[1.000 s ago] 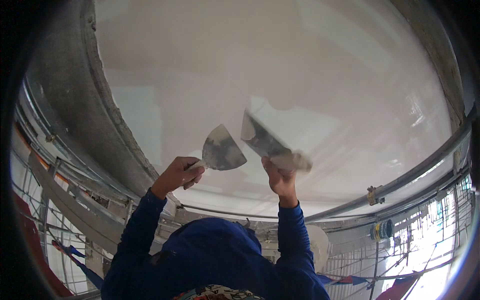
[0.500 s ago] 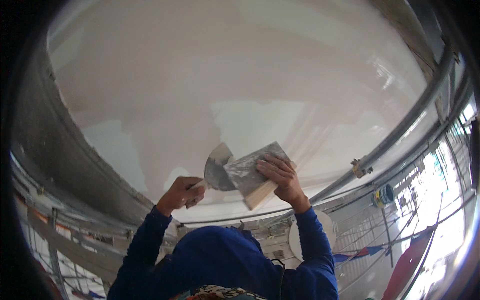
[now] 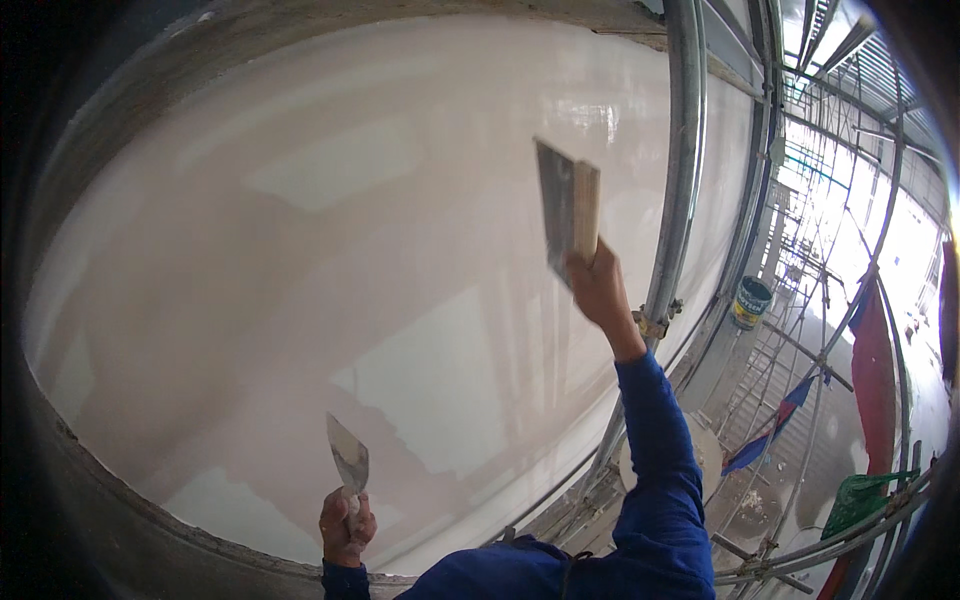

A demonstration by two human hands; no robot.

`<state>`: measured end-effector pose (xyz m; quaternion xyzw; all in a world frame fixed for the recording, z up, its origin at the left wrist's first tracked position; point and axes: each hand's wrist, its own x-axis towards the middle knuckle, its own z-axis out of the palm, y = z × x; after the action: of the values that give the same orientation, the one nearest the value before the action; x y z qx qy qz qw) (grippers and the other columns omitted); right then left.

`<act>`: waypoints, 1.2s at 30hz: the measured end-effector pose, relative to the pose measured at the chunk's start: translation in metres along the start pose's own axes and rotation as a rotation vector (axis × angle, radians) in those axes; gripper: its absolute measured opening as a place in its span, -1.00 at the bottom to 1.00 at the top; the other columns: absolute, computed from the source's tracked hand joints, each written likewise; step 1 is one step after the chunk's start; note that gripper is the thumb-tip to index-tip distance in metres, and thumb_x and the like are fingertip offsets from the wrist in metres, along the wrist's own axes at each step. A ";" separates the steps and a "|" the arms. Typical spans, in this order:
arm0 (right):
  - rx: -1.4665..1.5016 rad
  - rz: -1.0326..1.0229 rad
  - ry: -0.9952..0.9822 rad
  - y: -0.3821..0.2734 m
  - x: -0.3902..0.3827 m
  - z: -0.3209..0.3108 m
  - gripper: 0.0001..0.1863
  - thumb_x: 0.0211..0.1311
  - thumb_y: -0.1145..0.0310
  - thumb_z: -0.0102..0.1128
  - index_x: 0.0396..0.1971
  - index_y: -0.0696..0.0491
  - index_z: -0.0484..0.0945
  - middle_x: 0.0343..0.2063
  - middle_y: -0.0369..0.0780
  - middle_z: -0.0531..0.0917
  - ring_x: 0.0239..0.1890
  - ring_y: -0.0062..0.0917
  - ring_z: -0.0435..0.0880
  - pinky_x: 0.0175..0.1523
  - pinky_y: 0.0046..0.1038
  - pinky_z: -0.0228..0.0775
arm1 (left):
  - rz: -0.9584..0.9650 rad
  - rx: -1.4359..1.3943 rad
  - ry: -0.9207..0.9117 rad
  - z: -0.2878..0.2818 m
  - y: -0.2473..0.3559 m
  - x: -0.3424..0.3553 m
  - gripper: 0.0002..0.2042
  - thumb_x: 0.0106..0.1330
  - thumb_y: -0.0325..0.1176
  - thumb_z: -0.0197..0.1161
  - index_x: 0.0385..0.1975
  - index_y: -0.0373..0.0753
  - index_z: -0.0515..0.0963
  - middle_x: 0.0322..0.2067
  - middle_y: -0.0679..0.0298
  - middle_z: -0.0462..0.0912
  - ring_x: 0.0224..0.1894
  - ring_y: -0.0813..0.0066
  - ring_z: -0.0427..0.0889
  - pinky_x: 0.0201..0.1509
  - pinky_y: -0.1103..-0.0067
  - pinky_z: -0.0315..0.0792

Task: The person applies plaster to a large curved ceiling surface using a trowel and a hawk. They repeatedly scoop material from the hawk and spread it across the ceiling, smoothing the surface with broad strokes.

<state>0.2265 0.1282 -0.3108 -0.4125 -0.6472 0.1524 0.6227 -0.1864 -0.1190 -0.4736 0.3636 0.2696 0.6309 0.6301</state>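
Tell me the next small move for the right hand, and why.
Probably draw the wide blade down along the patchy pale surface, keeping left of the metal pole: the right hand holds it high on a raised arm, the pole stands to its right, and the left hand holds the putty knife well below. Whether the blade touches the surface is unclear.

Your right arm [image 3: 655,450] reaches out nearly straight, the right hand [image 3: 600,287] well ahead and closed in a grip. Your left hand [image 3: 345,528] is nearer you, also clenched.
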 end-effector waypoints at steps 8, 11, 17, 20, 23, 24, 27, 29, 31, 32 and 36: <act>0.009 -0.065 0.302 0.026 0.119 0.078 -0.55 0.09 0.54 -0.05 0.04 0.32 0.32 -0.37 0.15 0.58 -0.34 0.02 0.60 -0.20 -0.10 0.41 | 0.128 -0.045 0.049 -0.009 -0.003 0.000 -0.61 0.35 -0.14 0.15 0.01 -0.30 0.45 -0.65 0.15 0.48 -0.87 0.53 0.24 -0.84 0.60 0.14; 0.009 -0.081 0.373 0.026 0.142 0.112 -0.52 0.05 0.57 -0.04 0.04 0.34 0.27 -0.30 0.14 0.58 -0.27 0.09 0.56 -0.11 -0.03 0.39 | 0.102 -0.047 0.048 -0.019 -0.002 -0.008 -0.61 0.35 -0.14 0.16 0.04 -0.26 0.45 -0.60 0.15 0.51 -0.86 0.55 0.25 -0.82 0.61 0.14; -0.043 -0.145 0.445 -0.003 0.156 0.148 -0.54 0.03 0.56 -0.02 0.02 0.30 0.27 -0.17 0.13 0.51 -0.10 0.09 0.49 0.00 -0.02 0.32 | 0.141 -0.020 0.092 -0.022 0.000 -0.021 -0.62 0.36 -0.16 0.15 0.09 -0.20 0.44 -0.33 0.18 0.61 -0.82 0.61 0.24 -0.78 0.66 0.13; 0.029 0.004 0.256 -0.028 0.149 0.154 -0.56 0.04 0.55 -0.02 0.00 0.29 0.29 -0.11 0.14 0.47 -0.03 0.07 0.45 0.05 -0.05 0.30 | 0.139 -0.036 0.060 -0.026 -0.002 -0.030 -0.65 0.38 -0.20 0.13 0.09 -0.20 0.44 -0.22 0.17 0.61 -0.81 0.63 0.21 -0.77 0.67 0.13; 0.015 -0.029 0.216 -0.043 0.145 0.172 -0.50 0.03 0.54 -0.01 0.06 0.28 0.26 -0.03 0.13 0.48 0.03 0.08 0.44 0.12 -0.08 0.30 | 0.219 0.128 0.232 -0.007 -0.001 -0.031 -0.57 0.34 -0.07 0.16 -0.05 -0.35 0.44 -0.69 0.29 0.36 -0.85 0.65 0.10 -0.79 0.68 0.08; 0.013 -0.080 0.238 -0.049 0.142 0.182 -0.46 0.02 0.54 0.00 0.09 0.28 0.24 0.03 0.13 0.45 0.07 0.09 0.41 0.14 -0.05 0.28 | 0.223 0.129 0.246 -0.010 0.000 -0.035 -0.58 0.35 -0.07 0.15 -0.05 -0.34 0.45 -0.69 0.29 0.36 -0.85 0.65 0.11 -0.79 0.68 0.08; -0.014 -0.190 0.287 -0.068 0.126 0.215 -0.34 0.01 0.53 0.04 0.20 0.28 0.16 0.20 0.11 0.32 0.20 0.13 0.29 0.21 0.08 0.17 | 0.223 0.093 0.264 -0.020 -0.007 -0.042 -0.60 0.37 -0.08 0.13 -0.07 -0.34 0.46 -0.68 0.29 0.36 -0.84 0.65 0.13 -0.78 0.69 0.07; -0.043 -0.197 0.289 -0.096 0.106 0.247 -0.26 0.00 0.52 0.06 0.27 0.28 0.09 0.30 0.10 0.20 0.28 0.16 0.17 0.24 0.22 0.05 | 0.216 0.028 0.266 -0.022 -0.007 -0.050 -0.60 0.37 -0.08 0.13 -0.08 -0.34 0.46 -0.67 0.28 0.37 -0.84 0.65 0.13 -0.78 0.68 0.07; -0.020 -0.153 0.218 -0.130 0.080 0.266 -0.22 0.01 0.51 0.08 0.29 0.29 0.05 0.33 0.10 0.11 0.30 0.18 0.10 0.21 0.33 -0.02 | 0.214 0.020 0.223 -0.024 -0.004 -0.060 -0.60 0.37 -0.08 0.13 -0.07 -0.34 0.46 -0.65 0.27 0.38 -0.83 0.65 0.14 -0.78 0.68 0.07; -0.010 -0.136 0.184 -0.147 0.066 0.273 -0.21 0.02 0.50 0.09 0.31 0.30 0.02 0.35 0.10 0.07 0.31 0.19 0.07 0.19 0.38 -0.06 | 0.217 0.013 0.197 -0.025 -0.005 -0.064 -0.60 0.37 -0.08 0.13 -0.07 -0.34 0.46 -0.65 0.26 0.38 -0.83 0.65 0.14 -0.78 0.68 0.07; -0.052 -0.150 0.174 -0.203 0.018 0.310 -0.23 0.03 0.53 0.03 0.30 0.31 0.02 0.35 0.09 0.07 0.31 0.18 0.06 0.23 0.31 -0.07 | 0.231 -0.021 0.260 -0.030 -0.008 -0.083 -0.62 0.38 -0.09 0.12 -0.06 -0.31 0.46 -0.62 0.26 0.39 -0.83 0.65 0.14 -0.78 0.69 0.07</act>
<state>-0.1297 0.1151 -0.2091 -0.3904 -0.6237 0.0521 0.6752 -0.2103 -0.1976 -0.5081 0.3011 0.2987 0.7437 0.5168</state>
